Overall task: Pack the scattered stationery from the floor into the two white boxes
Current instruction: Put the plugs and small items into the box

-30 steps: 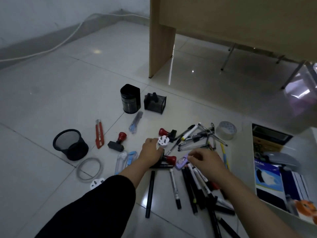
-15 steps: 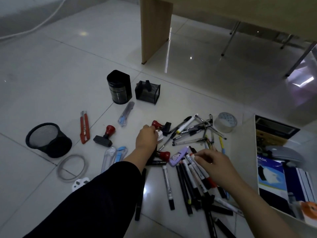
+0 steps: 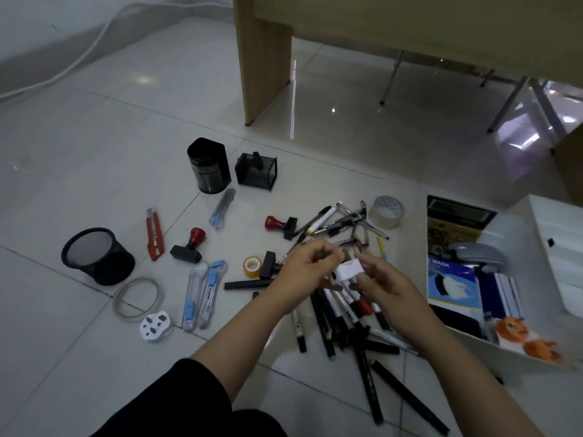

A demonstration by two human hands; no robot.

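- Head view: my left hand (image 3: 307,272) and right hand (image 3: 383,280) meet just above the pen pile (image 3: 344,313), both pinching a small white plug (image 3: 348,272) between their fingertips.
- I hold the plug raised off the floor, probably to hand it over to the right, since the white box (image 3: 536,298) lies on the right of the pile.
- Its long axis runs from lower left to upper right; I cannot tell which way its pins point, as my fingers cover them.
- Pens in the pile lie mostly with their long axes running away from me, caps mixed both ways, so I judge they will gather best in one sideways sweep.
- Left of the pile lie a second white plug (image 3: 156,328) with pins facing up, two clear-and-blue knives (image 3: 203,294), a red knife (image 3: 154,234) and a mesh cup (image 3: 99,255) standing upright.
- Beyond the pile stand a black tub (image 3: 208,165) and a clear tape roll (image 3: 386,212).
- That box already holds a booklet and a mouse; most stationery remains on the floor, so the packing looks early.
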